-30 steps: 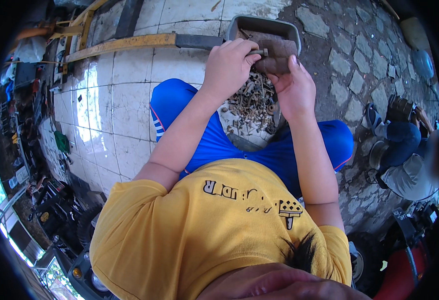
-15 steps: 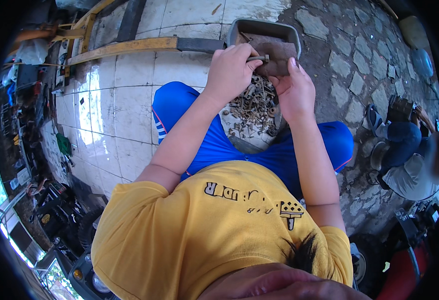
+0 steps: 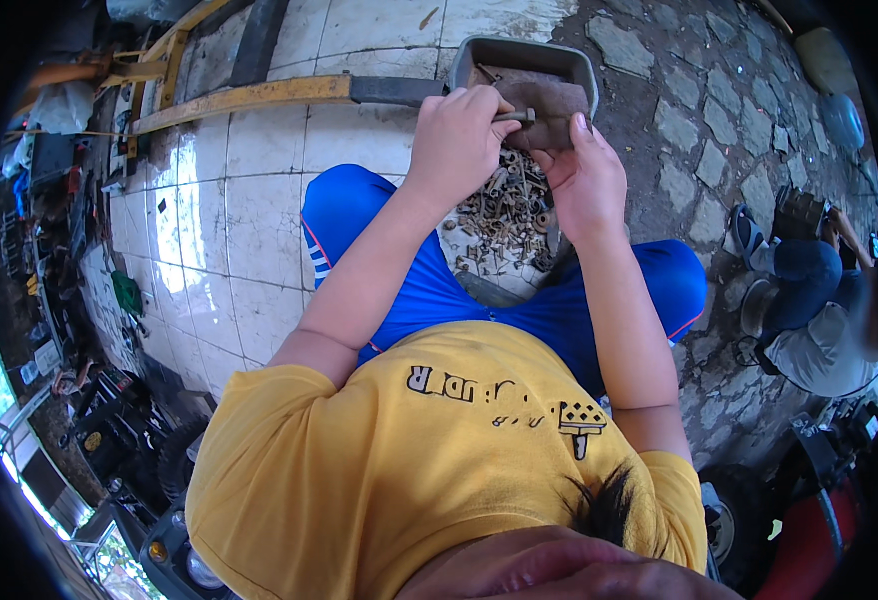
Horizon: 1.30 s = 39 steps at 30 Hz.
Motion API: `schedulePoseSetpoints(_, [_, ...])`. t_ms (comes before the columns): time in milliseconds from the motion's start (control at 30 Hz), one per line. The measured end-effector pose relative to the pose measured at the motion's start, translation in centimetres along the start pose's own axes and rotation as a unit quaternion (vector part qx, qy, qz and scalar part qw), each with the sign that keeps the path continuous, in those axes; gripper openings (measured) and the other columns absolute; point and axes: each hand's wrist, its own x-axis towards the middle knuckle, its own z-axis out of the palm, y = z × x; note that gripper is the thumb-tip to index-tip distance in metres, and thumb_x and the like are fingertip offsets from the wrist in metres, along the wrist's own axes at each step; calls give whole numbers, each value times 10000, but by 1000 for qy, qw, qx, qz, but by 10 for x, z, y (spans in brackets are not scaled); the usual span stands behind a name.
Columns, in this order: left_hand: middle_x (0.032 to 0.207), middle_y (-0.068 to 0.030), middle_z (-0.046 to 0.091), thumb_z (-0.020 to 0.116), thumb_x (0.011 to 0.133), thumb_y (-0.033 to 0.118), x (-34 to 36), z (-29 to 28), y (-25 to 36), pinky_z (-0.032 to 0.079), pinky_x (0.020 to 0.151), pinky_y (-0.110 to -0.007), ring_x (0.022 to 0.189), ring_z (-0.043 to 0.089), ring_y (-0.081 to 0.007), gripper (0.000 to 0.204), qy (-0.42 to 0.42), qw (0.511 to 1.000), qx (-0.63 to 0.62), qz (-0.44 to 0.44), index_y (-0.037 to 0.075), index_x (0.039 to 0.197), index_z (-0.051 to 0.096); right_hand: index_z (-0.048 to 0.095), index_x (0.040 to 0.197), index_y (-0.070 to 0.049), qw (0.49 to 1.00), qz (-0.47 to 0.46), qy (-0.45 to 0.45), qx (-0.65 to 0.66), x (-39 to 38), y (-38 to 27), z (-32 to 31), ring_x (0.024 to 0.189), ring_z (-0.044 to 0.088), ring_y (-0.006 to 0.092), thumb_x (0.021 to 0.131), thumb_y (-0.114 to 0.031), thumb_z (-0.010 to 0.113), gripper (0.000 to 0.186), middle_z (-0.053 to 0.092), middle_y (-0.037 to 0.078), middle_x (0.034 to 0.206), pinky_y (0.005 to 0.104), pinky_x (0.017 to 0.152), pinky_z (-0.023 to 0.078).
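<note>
Between the thumb and fingers of my left hand [image 3: 459,135] is a bolt [image 3: 517,115], its hex head pointing right. My right hand [image 3: 589,180] grips the lower edge of a brown sheet [image 3: 557,105], cloth or sandpaper, I cannot tell which. The sheet spreads up over the grey plastic tub [image 3: 587,72] just beyond my hands. Below them, between my legs, lies a pile of rusty bolts, nuts and washers [image 3: 504,215] on the tiles.
A yellow and black metal frame [image 3: 249,100] lies on the tiles at the upper left. Stone paving [image 3: 714,130] begins right of the tub. Another person [image 3: 819,320] sits at the far right. Tools and parts [image 3: 44,230] line the far left.
Almost nothing differs. The bolt, both hands and the tub sit very slightly further left in the picture; both grips look the same.
</note>
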Motion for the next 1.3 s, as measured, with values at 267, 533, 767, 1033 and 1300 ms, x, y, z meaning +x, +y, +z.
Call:
schedulePoseSetpoints(267, [955, -141, 742, 764, 953, 238, 2, -1, -7, 495, 857, -480, 969, 693, -378, 227, 14, 1000, -13, -24, 43, 1011, 661, 579, 1409, 26, 1000, -4, -14, -2, 1, 1, 0, 1250, 690, 270, 1146, -272, 487, 408, 685, 151, 1389, 434, 1098, 539])
schedulePoseSetpoints(533, [1023, -163, 761, 703, 1030, 298, 10, 0, -18, 555, 856, -401, 979, 735, -307, 315, 19, 973, -188, -135, 1, 1128, 659, 617, 1397, 31, 996, -55, -37, -52, 6, -5, 4, 1234, 681, 231, 1144, -263, 516, 401, 709, 140, 1332, 391, 1089, 517])
schedulePoseSetpoints(767, [933, -173, 757, 794, 877, 257, 8, 15, -19, 570, 778, -418, 849, 758, -296, 335, -74, 957, -228, -164, 12, 1071, 674, 640, 1409, 19, 786, -364, -67, -495, 2, -3, 3, 1349, 644, 331, 1074, -123, 590, 367, 665, 207, 1445, 392, 1097, 514])
schedulePoseSetpoints(1033, [893, -224, 730, 735, 779, 172, -5, 21, -14, 549, 767, -501, 875, 710, -438, 242, -122, 964, -126, -198, 10, 947, 669, 608, 1438, 22, 754, -362, -45, -546, 4, 11, 0, 1326, 631, 405, 953, 50, 553, 488, 641, 253, 1438, 456, 1102, 512])
schedulePoseSetpoints(1300, [843, -204, 714, 720, 749, 199, -6, 20, -19, 541, 730, -498, 831, 705, -415, 245, -84, 992, -72, -68, 27, 907, 648, 612, 1491, -61, 725, -333, 9, -603, 4, 19, -15, 1213, 714, 358, 991, -21, 545, 506, 699, 276, 1324, 393, 1027, 529])
